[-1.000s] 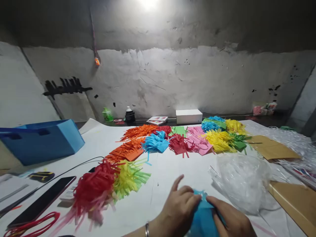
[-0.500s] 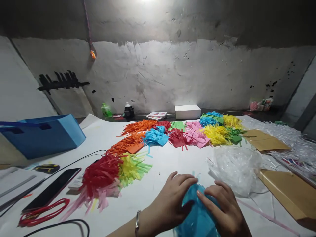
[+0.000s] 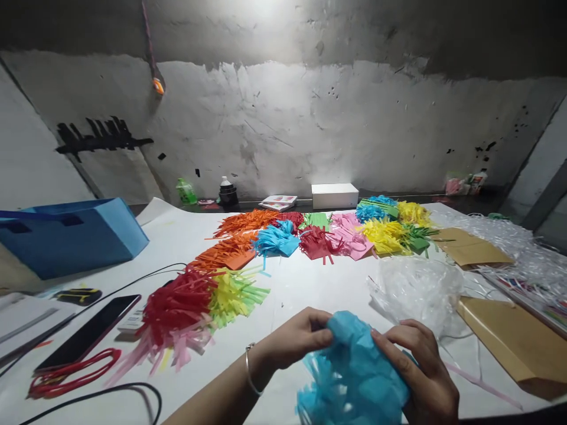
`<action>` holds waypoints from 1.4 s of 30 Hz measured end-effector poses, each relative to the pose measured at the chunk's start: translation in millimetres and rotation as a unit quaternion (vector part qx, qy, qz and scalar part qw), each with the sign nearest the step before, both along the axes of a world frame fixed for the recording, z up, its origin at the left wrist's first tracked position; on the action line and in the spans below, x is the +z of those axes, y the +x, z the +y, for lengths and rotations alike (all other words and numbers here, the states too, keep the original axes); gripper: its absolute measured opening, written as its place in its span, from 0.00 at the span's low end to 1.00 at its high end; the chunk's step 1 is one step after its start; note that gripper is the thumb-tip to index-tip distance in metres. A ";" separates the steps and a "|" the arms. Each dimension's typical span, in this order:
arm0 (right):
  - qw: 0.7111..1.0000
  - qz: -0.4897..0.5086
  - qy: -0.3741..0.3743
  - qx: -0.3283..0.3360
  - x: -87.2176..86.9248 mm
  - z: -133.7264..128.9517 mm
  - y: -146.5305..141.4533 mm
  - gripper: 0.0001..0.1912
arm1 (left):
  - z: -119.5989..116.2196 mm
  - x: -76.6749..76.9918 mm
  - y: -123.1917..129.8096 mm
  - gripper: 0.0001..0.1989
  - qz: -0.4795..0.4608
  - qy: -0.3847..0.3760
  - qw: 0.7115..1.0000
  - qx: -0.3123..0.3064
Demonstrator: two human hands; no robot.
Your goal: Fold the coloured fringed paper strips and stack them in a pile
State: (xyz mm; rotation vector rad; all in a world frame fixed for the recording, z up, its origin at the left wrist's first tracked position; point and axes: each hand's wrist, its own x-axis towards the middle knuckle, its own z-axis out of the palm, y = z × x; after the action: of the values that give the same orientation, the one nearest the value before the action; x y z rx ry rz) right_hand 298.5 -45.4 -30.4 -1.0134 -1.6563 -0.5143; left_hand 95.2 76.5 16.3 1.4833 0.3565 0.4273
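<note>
A crumpled bundle of blue tissue paper [image 3: 358, 372], its left side cut into thin fringes, lies between my two hands at the bottom centre. My left hand [image 3: 305, 333], with a silver bangle at the wrist, pinches the upper left edge of the paper between thumb and fingers. Around the right side of the same paper curls my right hand [image 3: 414, 360], its fingers bent over the top edge. Part of the bundle's lower end is cut off by the frame.
Fringed paper bunches, red [image 3: 177, 301], orange [image 3: 230, 252] and yellow [image 3: 385, 236], lie across the white table. A blue box [image 3: 84, 236] and phone [image 3: 88, 333] are left; clear plastic strips [image 3: 416, 289] and brown envelopes [image 3: 514, 336] right.
The blue paper has been raised and shows larger, puffed up between my hands. My left hand has gone from spread over it to pinching its edge. The view has shifted slightly.
</note>
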 end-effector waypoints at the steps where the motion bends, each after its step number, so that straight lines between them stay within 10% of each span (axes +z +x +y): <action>1: 1.000 0.004 -0.008 -0.003 -2.3 1.1 1.5 0.26 | -3.6 -4.2 4.6 0.37 -0.019 -0.063 0.998 0.000; 7: 0.997 -0.046 -0.031 -0.047 -24.3 18.1 17.9 0.27 | -40.5 -37.0 16.6 0.49 -0.031 -0.322 0.938 -0.122; 15: 0.960 -0.176 0.027 -0.218 18.3 -4.5 77.2 0.28 | -43.2 -40.0 11.2 0.19 -0.021 -0.371 0.926 -0.064; 18: 0.958 -0.211 0.009 -0.192 16.5 -13.2 59.1 0.24 | -19.9 -34.3 -16.5 0.27 0.026 -0.305 0.952 -0.010; 22: 0.968 -0.220 -0.059 -0.103 -35.4 1.2 -5.0 0.18 | 17.2 -43.7 -69.0 0.33 0.224 -0.088 0.965 0.107; 26: 0.983 -0.139 -0.107 -0.052 -88.5 17.6 -51.6 0.17 | 21.7 -64.9 -99.6 0.31 0.291 0.290 0.859 0.305; 29: 0.978 -0.099 -0.179 -0.031 -99.2 17.4 -56.4 0.23 | -7.1 -82.5 -89.3 0.29 0.206 0.473 0.815 0.263; 33: 0.962 -0.083 -0.259 -0.011 -91.9 10.2 -47.4 0.27 | -44.2 -102.2 -57.6 0.26 0.180 0.553 0.807 0.103; 42: 0.952 -0.074 -0.296 -0.006 -89.3 8.3 -42.4 0.23 | -36.8 -112.9 -54.9 0.14 0.139 0.479 0.859 0.115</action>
State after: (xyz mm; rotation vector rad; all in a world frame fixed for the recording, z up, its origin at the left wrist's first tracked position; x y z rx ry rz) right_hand 256.1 -37.1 -119.7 -1.4433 -1.9956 -0.0910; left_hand 40.4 39.7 -96.7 2.5103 0.6029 0.6293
